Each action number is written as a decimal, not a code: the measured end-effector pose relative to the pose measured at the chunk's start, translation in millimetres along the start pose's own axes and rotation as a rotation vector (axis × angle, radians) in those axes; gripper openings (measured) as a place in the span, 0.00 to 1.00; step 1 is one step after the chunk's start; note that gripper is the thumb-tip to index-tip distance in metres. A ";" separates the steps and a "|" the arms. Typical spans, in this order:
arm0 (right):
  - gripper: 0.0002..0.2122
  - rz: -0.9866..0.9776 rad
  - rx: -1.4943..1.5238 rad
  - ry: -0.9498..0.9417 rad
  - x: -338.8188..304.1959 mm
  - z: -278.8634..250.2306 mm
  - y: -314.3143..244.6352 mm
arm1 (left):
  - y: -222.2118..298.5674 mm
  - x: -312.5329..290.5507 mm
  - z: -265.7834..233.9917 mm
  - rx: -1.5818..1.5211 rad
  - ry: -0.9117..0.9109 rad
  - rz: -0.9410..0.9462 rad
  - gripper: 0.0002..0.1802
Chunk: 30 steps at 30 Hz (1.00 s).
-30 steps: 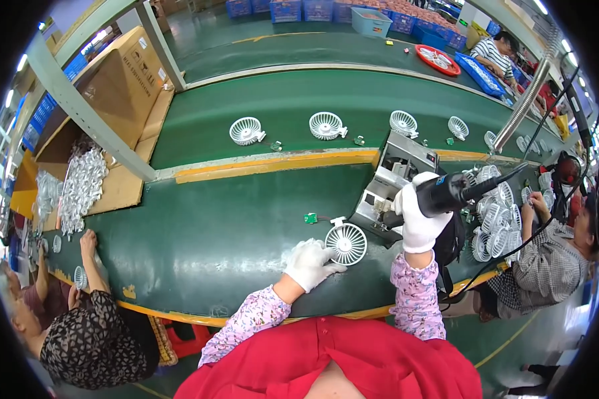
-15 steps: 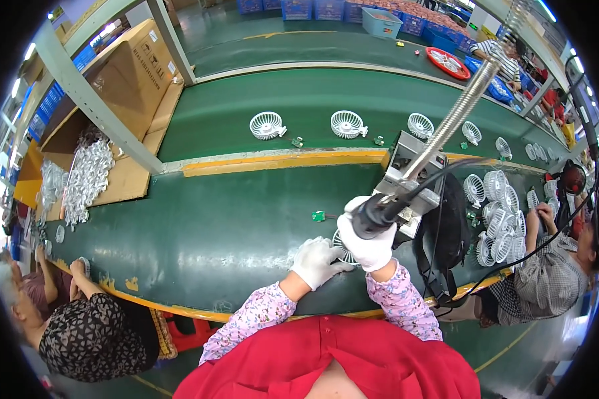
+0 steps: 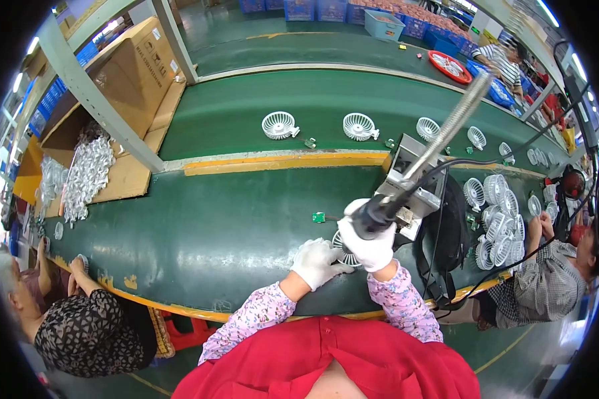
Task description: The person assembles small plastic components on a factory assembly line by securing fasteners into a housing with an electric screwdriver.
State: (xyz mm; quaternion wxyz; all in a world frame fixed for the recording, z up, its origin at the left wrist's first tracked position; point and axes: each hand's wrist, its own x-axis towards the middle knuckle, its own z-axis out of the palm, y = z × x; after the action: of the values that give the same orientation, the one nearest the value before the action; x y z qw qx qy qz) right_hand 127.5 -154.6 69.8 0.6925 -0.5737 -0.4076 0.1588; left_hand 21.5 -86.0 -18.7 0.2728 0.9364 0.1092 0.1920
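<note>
My gloved right hand (image 3: 373, 251) is wrapped round a black electric screwdriver (image 3: 375, 217), which hangs from a metal coil spring (image 3: 456, 120). Under it, against the green table, a white round fan housing (image 3: 343, 253) shows only in part; the screwdriver's tip is hidden behind my hand. My gloved left hand (image 3: 318, 263) grips the housing's left rim with closed fingers. Just beyond my hands lies a small green circuit board (image 3: 319, 217), its wire running toward the housing.
A metal box-shaped device (image 3: 412, 166) stands right of my hands beside a black bag (image 3: 444, 236). Farther right, white fan housings (image 3: 496, 219) are piled near a co-worker (image 3: 552, 279). More housings ride the belt (image 3: 233, 113) ahead. An open carton (image 3: 133, 73) stands left, near another co-worker (image 3: 93, 326).
The housings and small boards on the far belt have shifted right. The spring and black cable above the screwdriver have swung slightly. My hands stay almost where they were.
</note>
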 end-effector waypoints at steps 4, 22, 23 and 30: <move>0.14 0.240 0.627 0.151 1.0 -36.4 -1.8 | -19.6 -1.0 -14.5 0.044 0.340 -0.288 0.12; 0.15 -0.033 0.118 0.322 10.0 -44.5 -23.0 | -153.8 -88.2 -161.6 0.724 0.903 -1.529 0.35; 0.14 -0.029 0.137 0.296 9.1 -44.7 -22.9 | -158.2 -96.0 -166.4 0.652 0.884 -1.579 0.34; 0.15 -0.065 0.262 0.211 9.4 -33.4 -27.1 | -138.0 -69.7 -145.5 0.421 0.687 -1.027 0.23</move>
State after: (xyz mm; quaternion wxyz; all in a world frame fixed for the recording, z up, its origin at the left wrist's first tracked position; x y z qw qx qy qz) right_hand 151.5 -178.3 98.1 0.8050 -0.4786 -0.3269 0.1269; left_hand -116.2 74.8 -2.8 0.0902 0.6837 0.6590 0.3001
